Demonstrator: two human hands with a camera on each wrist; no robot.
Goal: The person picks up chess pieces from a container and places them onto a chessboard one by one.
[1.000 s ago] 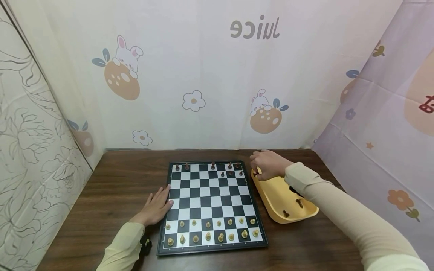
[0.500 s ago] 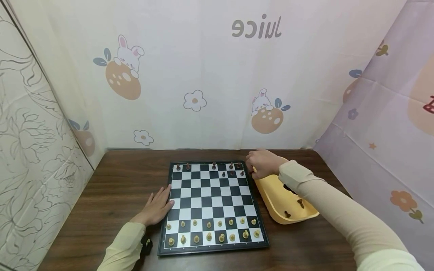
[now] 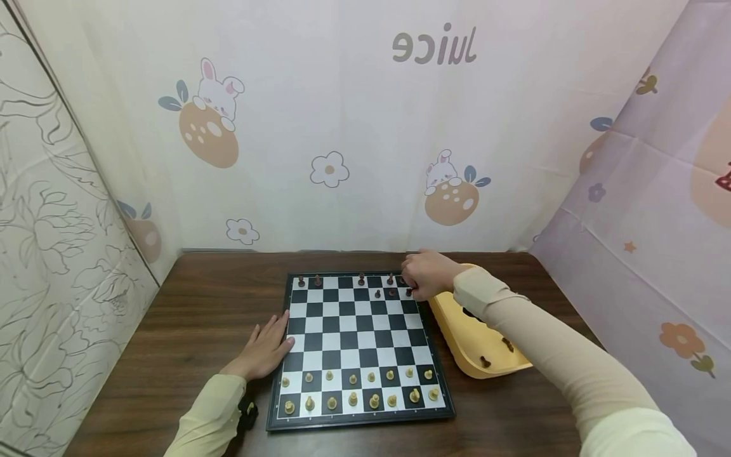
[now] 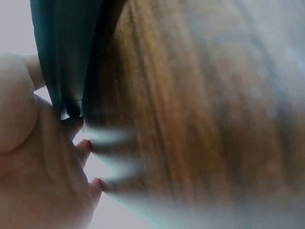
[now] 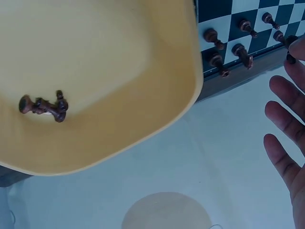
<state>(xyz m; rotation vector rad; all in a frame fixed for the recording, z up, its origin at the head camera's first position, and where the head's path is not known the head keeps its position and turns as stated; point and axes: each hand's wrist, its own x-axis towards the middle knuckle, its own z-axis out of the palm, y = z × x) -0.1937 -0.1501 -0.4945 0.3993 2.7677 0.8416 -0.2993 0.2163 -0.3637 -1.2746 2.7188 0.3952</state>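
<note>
A person sits at a dark wooden surface (image 3: 188,317) with a chessboard (image 3: 360,346) in front of them. The left hand (image 3: 264,349) lies flat beside the board's left edge, fingers straight and slightly spread, their tips touching the frame. The right hand (image 3: 425,274) reaches over the board's far right corner, where dark chess pieces (image 3: 391,292) stand. In the right wrist view its fingers (image 5: 286,121) are spread wide, with one dark piece (image 5: 290,58) at a fingertip — whether it is pinched cannot be told. A yellow tray (image 3: 457,330) sits just right of the board, holding a few dark pieces (image 5: 44,105). Light pieces (image 3: 354,388) fill the two nearest rows.
</note>
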